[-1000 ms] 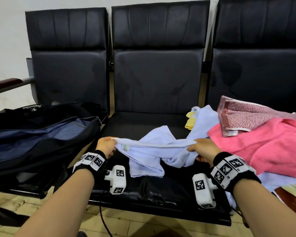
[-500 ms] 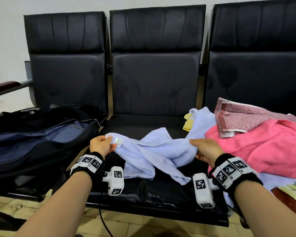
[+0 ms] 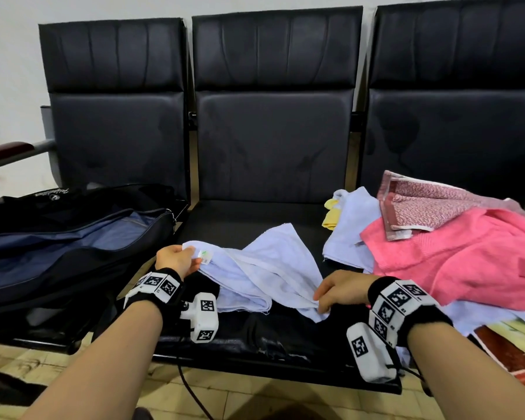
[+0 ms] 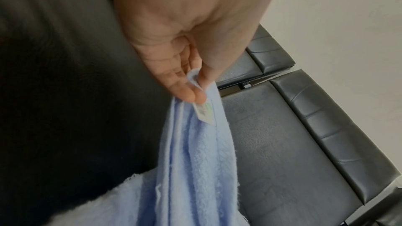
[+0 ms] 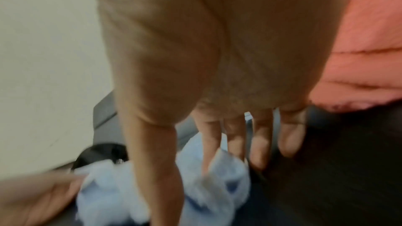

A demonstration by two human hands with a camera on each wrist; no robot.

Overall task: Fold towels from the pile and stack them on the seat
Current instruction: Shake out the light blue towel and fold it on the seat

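A light blue towel (image 3: 264, 268) lies crumpled across the middle black seat (image 3: 240, 219). My left hand (image 3: 196, 262) pinches its left corner by the white label, thumb against fingers, as the left wrist view shows (image 4: 200, 90); the towel (image 4: 191, 161) hangs from that pinch. My right hand (image 3: 320, 301) holds the towel's lower right edge near the seat's front. In the blurred right wrist view the cloth (image 5: 217, 186) sits between thumb and index finger (image 5: 189, 169). The pile on the right seat holds a pink towel (image 3: 455, 256), a patterned red towel (image 3: 419, 204), another light blue towel (image 3: 352, 225) and a yellow cloth (image 3: 331, 218).
A dark blue bag (image 3: 58, 237) fills the left seat. Three black backrests stand behind the seats. A colourful cloth (image 3: 512, 344) lies at the lower right. A black cable (image 3: 191, 389) hangs over the tiled floor below the seat's front edge.
My right hand has slid down the towel toward the seat's front edge. The towel has spread out and come away from the pile. My left hand keeps its corner.
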